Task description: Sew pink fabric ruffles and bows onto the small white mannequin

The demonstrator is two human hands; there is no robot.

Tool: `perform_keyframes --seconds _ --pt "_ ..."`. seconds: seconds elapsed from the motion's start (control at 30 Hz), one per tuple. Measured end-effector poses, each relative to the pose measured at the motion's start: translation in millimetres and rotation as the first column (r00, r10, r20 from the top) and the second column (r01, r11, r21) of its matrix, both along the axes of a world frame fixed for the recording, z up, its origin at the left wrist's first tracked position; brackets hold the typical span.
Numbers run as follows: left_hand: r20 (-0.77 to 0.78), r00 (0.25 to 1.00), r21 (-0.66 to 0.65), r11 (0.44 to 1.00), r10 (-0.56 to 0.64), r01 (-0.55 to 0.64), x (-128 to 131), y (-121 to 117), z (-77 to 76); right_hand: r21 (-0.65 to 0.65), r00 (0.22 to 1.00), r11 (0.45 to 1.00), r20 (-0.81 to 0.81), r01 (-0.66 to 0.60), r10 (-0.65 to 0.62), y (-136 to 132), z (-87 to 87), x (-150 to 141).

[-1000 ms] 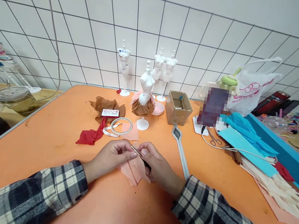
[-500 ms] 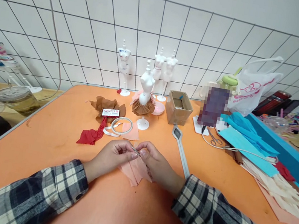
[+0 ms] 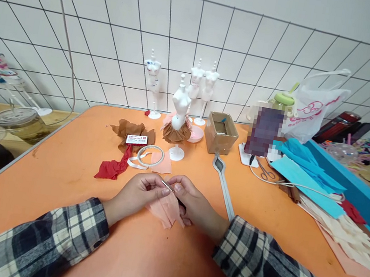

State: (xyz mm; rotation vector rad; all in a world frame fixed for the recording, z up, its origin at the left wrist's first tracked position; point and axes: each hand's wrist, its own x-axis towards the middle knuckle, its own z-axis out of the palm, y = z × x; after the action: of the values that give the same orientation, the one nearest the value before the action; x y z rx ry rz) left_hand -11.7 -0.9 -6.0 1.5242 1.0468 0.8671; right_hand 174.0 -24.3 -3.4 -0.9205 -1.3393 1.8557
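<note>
A piece of thin pink crepe-like material (image 3: 164,210) hangs between my two hands, low over the middle of the table. My left hand (image 3: 142,193) pinches its upper edge between thumb and forefinger. Curled round a slim, dark metal tool (image 3: 180,202), probably tweezers, my right hand (image 3: 194,201) also touches the pink piece. The tool's pointed end meets the material beside my left fingertips; its rear part lies under my right fingers. Just beyond stands a small white dress form (image 3: 181,102) wearing a gathered brown skirt (image 3: 177,133).
Behind my left hand lie a tape roll (image 3: 149,164), red fabric (image 3: 111,169), a small box (image 3: 137,140) and crumpled brown material (image 3: 126,127). A cardboard box (image 3: 220,142), grey strap (image 3: 224,187), scissors (image 3: 267,173) and blue sheets (image 3: 308,183) are to the right.
My right hand has shifted slightly on the tool, and more of its dark body now shows below the thumb. The pink material's right side has moved a little. My left hand stays almost still.
</note>
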Motion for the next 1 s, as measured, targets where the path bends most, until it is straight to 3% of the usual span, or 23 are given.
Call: perform_keyframes --seconds 0.17,0.3,0.5,0.83,1.0 --pt "-0.008 1.0 0.003 1.0 -0.002 0.002 1.1 -1.1 1.6 0.041 0.999 0.999 0.045 0.027 -0.029 -0.8 3.3 -0.5" --pt "-0.001 1.0 0.005 1.0 0.004 -0.004 1.6 -1.3 2.7 -0.011 0.998 1.0 0.052 0.022 -0.021 -0.8 3.5 -0.3" --pt "0.019 0.995 0.038 0.994 0.102 -0.103 0.3 1.2 4.6 -0.039 0.997 0.998 0.059 0.052 -0.049 -0.3 5.7 0.7" --pt "0.028 0.997 0.032 0.997 0.065 -0.066 0.2 0.8 4.2 0.009 0.998 0.998 0.038 0.059 -0.059 0.1 5.7 -1.4" --pt "0.043 0.998 0.007 0.999 0.041 -0.041 -0.9 2.2 0.4 -0.041 1.0 0.999 0.023 0.02 -0.019 -0.5 5.8 -1.0"
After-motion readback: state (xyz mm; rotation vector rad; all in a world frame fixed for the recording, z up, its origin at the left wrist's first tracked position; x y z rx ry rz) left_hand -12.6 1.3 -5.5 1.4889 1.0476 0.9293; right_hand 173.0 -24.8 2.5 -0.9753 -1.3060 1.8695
